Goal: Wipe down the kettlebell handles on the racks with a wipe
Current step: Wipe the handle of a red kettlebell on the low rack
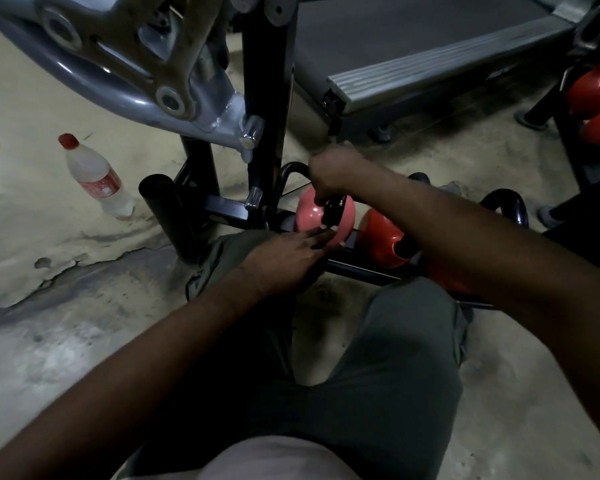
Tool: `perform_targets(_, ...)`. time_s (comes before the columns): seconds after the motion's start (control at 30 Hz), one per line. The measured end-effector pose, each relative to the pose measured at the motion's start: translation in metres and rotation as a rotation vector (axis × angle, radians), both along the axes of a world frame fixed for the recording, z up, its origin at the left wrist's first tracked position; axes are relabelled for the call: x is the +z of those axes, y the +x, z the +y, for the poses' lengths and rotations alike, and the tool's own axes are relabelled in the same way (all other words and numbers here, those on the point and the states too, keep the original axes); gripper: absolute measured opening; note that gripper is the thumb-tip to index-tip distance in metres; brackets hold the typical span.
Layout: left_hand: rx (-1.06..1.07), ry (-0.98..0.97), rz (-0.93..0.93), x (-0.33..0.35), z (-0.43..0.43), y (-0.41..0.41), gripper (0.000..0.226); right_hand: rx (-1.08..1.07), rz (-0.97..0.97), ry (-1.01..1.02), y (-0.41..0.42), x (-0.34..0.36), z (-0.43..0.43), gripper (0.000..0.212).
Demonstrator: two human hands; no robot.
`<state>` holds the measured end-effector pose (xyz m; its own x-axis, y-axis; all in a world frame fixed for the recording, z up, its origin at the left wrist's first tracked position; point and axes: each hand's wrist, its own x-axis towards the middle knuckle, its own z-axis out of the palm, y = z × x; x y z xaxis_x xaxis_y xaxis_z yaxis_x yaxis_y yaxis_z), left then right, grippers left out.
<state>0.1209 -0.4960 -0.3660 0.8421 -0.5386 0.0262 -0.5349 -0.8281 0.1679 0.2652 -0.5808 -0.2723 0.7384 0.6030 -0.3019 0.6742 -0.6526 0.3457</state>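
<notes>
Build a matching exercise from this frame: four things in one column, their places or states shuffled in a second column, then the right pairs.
Things
1. plastic bottle
2. pink kettlebell
3. red kettlebell
4. treadmill

Places or states
A. top right of the view, beyond the rack
B. standing on the floor at left, red cap on
C. on the low rack, left hand with straight fingers against it, right hand curled at its handle
D. on the low rack, just right of the pink one

Pairs: 1-B; 2-C; 3-D; 4-A
</notes>
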Motion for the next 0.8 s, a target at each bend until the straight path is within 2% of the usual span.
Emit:
perform_targets(0.17,0.000,-0.014,-0.010,-0.001,0.000,0.000,0.064,-0.021,0.082,0.448,-0.002,-0.004,-0.045,0.025)
perform_targets(0.23,-0.007,-0.045,0.013,-0.002,0.002,0.002,0.061,-0.065,0.115,0.749,-0.018,-0.023,-0.070,0.021)
perform_targets(0.33,0.047,-0.291,-0.022,-0.004,0.011,0.003,0.053,-0.383,0.176,1.233,-0.036,-0.057,-0.096,0.018)
perform_targets(0.4,0.167,-0.521,-0.074,0.000,0.016,0.009,0.048,-0.626,0.423,1.428,-0.037,-0.075,-0.100,0.015)
perform_targets(0.5,0.356,-0.708,-0.066,0.022,0.016,0.040,0.041,-0.879,0.921,1.748,-0.031,-0.085,-0.087,0.021)
perform_targets(0.63,0.453,-0.815,0.044,0.054,0.007,0.107,0.040,-1.035,1.120,1.889,-0.019,-0.077,-0.072,0.028)
perform_targets(0.7,0.503,-0.775,0.109,0.059,0.000,0.135,0.039,-1.038,1.167,1.908,-0.028,-0.074,-0.067,0.031)
perform_targets(0.8,0.507,-0.701,0.305,0.050,-0.006,0.161,0.033,-1.053,1.171,1.879,-0.038,-0.076,-0.070,0.034)
